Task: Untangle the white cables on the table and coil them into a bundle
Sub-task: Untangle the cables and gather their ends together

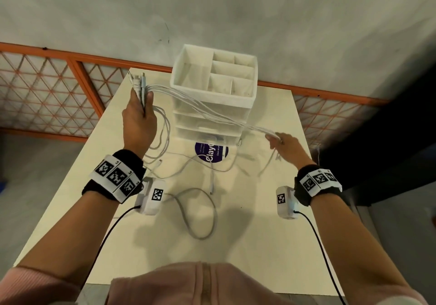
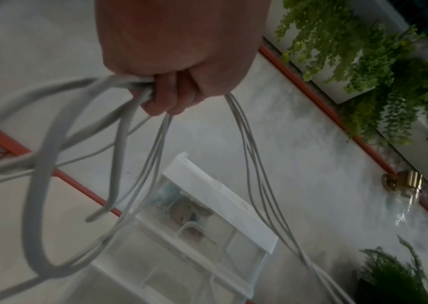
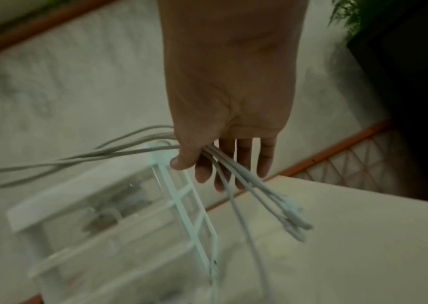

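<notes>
Head view shows my left hand [image 1: 139, 118] raised over the table's [image 1: 247, 245] far left, fingers curled tight round the cables [image 1: 207, 110], plug ends sticking up past my fist. Several strands run rightward in front of the organizer [image 1: 213, 87] to my right hand [image 1: 284, 145], which pinches them between thumb and loosely extended fingers; in the right wrist view the plug ends [image 3: 292, 218] hang past my fingertips. More loops dangle from my left hand, and one slack loop [image 1: 200, 212] lies on the near table, beside a purple sticker [image 1: 212, 152].
</notes>
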Motion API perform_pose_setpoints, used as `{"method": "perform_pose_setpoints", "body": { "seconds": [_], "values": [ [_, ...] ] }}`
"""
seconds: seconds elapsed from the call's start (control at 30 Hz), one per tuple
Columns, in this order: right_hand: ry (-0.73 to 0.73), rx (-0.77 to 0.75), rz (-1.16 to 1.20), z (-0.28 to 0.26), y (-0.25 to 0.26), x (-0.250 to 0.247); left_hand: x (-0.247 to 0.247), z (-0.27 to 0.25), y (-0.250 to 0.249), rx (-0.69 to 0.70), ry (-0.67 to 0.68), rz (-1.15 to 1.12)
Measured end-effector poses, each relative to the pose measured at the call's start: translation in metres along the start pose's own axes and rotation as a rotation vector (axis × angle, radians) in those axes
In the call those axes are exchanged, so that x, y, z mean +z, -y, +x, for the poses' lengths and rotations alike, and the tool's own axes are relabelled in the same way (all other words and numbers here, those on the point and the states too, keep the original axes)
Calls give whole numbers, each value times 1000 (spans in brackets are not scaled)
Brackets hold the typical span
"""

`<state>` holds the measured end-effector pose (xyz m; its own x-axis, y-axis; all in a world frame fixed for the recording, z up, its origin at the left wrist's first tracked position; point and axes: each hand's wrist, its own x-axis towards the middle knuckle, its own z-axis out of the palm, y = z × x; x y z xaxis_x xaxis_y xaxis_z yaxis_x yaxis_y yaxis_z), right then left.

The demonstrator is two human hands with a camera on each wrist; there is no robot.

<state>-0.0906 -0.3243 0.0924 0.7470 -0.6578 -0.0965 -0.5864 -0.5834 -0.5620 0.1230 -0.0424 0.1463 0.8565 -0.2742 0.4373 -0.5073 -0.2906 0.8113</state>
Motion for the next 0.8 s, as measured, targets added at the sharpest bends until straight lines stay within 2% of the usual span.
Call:
{"method": "perform_pose_setpoints", "body": {
  "seconds": [0.07, 0.17, 0.23, 0.37, 0.47, 0.53, 0.6, 0.67, 0.73, 0.8],
  "values": [
    [95, 71, -11, -6, -11, 15, 2, 0, -1, 6, 7, 1],
    [149, 139, 8, -11, -25, 33, 5, -4, 0, 41, 92, 36],
    [184, 201, 16, -11, -34, 40, 5, -6, 3, 61, 209, 41],
    [357, 306, -83, -11, -54, 49, 2, -11, 23, 71, 602, 239],
    [435, 345, -149, -9, -63, 57, 2, -21, 46, 88, 724, 399],
    [496, 315, -152, -1, -62, 64, 5, -27, 52, 69, 767, 390],
    [541, 255, -53, 6, -47, 65, 6, -29, 51, 55, 849, 376],
    [549, 205, 149, 14, -29, 63, 6, -27, 49, 35, 968, 394],
    [618, 175, 323, 21, -13, 63, 5, -27, 49, 21, 1052, 404],
    [629, 191, 350, 29, -3, 71, 2, -29, 49, -20, 1109, 404]
  ]
}}
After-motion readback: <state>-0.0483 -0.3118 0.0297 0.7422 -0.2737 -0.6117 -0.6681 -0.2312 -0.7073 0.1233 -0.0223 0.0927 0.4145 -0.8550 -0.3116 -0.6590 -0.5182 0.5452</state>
